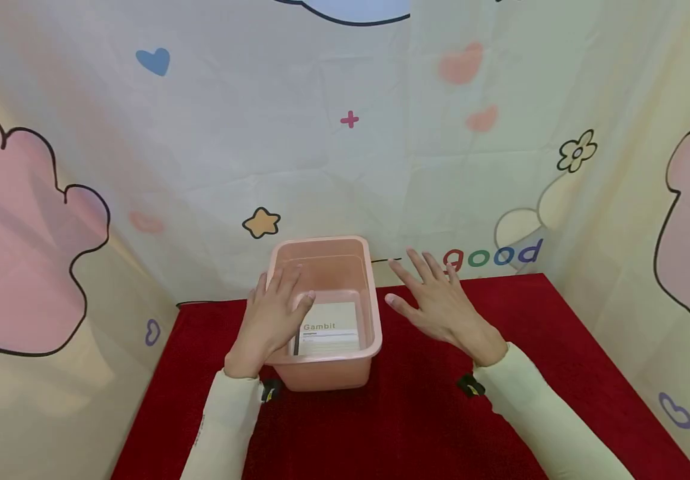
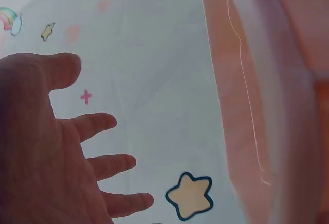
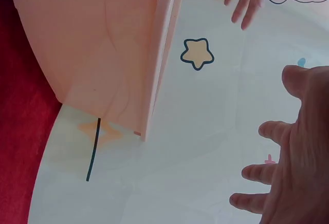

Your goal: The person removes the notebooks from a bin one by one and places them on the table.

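A pink plastic bin (image 1: 327, 377) stands on the red cloth, with a pale book (image 1: 329, 323) marked "Gambit" lying inside. My left hand (image 1: 269, 320) is over the bin's left side, fingers spread and holding nothing; the left wrist view shows its palm (image 2: 51, 147) with the bin wall (image 2: 226, 100) to the right. To the right of the bin my right hand (image 1: 441, 303) hovers, fingers apart and nothing in them. In the right wrist view that hand (image 3: 293, 152) is apart from the bin (image 3: 97, 49). The book's left part is hidden behind my left hand.
A red cloth (image 1: 429, 427) covers the table. Behind it hangs a light printed curtain (image 1: 213, 133) with hearts, a star and the word "good", and more printed fabric closes in both sides. A thin dark cord (image 1: 209, 302) runs along the back edge at the left.
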Action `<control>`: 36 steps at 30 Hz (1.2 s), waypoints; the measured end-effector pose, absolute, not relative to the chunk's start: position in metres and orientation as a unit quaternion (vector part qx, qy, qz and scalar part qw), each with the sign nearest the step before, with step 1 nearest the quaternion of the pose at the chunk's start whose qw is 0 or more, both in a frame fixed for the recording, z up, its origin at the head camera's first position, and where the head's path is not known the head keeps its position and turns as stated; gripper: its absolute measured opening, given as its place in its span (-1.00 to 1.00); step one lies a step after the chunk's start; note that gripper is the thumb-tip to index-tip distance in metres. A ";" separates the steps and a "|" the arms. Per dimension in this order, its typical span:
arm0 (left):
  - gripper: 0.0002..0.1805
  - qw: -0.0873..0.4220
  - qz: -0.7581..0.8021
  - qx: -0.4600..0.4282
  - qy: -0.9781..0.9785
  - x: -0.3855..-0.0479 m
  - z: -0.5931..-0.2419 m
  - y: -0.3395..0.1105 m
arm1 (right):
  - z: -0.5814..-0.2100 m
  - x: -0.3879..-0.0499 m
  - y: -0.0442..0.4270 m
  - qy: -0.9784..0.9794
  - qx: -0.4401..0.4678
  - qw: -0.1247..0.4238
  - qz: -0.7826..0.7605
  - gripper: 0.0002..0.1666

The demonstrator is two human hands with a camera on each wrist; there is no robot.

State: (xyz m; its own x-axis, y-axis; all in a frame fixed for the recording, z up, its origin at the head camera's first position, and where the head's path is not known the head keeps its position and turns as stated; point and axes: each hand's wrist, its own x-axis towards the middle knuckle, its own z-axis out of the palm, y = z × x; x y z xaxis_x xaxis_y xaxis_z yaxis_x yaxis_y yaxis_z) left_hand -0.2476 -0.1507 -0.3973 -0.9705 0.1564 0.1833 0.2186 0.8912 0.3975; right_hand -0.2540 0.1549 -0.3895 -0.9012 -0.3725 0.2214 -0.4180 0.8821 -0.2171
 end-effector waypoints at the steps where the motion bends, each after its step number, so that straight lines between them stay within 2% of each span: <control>1: -0.24 0.072 -0.216 -0.092 -0.969 -0.248 -0.398 -0.155 | -0.389 -0.254 0.154 -0.966 0.205 0.085 0.132 -0.16; 14: -0.23 0.046 -0.369 -0.043 -0.927 -0.244 -0.423 -0.208 | -0.375 -0.263 0.122 -0.960 0.232 0.082 0.135 -0.19; 24: -0.26 -0.021 -0.455 -0.009 -0.890 -0.236 -0.443 -0.224 | -0.367 -0.274 0.099 -0.946 0.273 0.107 0.142 -0.28; 36: -0.32 -0.007 -0.584 0.043 -0.811 -0.236 -0.466 -0.230 | -0.351 -0.292 0.067 -0.947 0.281 0.086 0.129 -0.26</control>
